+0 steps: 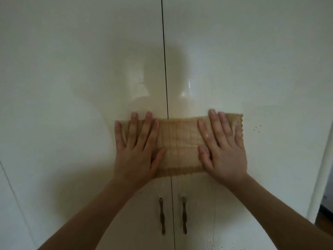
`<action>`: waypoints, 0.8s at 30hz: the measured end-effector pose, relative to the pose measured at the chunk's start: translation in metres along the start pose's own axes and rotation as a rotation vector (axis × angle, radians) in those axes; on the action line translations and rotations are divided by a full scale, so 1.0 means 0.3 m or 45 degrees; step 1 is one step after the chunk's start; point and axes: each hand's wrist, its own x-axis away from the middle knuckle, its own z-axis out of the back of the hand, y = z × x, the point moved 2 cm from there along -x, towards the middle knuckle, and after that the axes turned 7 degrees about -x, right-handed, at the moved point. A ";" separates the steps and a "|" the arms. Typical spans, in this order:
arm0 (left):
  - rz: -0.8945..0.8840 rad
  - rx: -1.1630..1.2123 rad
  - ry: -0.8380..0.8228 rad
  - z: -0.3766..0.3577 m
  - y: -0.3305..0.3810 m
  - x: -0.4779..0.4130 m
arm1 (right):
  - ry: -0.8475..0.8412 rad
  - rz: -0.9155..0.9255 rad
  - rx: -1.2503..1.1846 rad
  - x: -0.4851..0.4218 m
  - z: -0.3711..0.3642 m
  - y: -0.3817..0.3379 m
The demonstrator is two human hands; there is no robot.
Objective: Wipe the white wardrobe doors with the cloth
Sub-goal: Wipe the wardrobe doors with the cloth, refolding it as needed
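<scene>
Head view. Two glossy white wardrobe doors, the left door [72, 69] and the right door [252, 60], stand closed and meet at a dark vertical seam [164, 69]; the interior is hidden. A tan checked cloth [180, 141] lies flat against both doors, spanning the seam. The left hand [137, 150] presses the cloth's left end with straight, spread fingers; the right hand [223, 147] presses its right end likewise, palm flat. Neither hand curls round the fabric. Below the cloth, two slim dark handles, the left handle [162, 215] and the right handle [184, 215], hang on either side of the seam. Small dark specks [257, 128] mark the right door beside the cloth. A loose thread [215, 204] trails down from its lower edge.
</scene>
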 end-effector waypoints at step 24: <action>-0.108 0.009 0.033 0.158 0.222 -0.701 | 0.036 -0.156 0.023 -0.349 0.309 0.524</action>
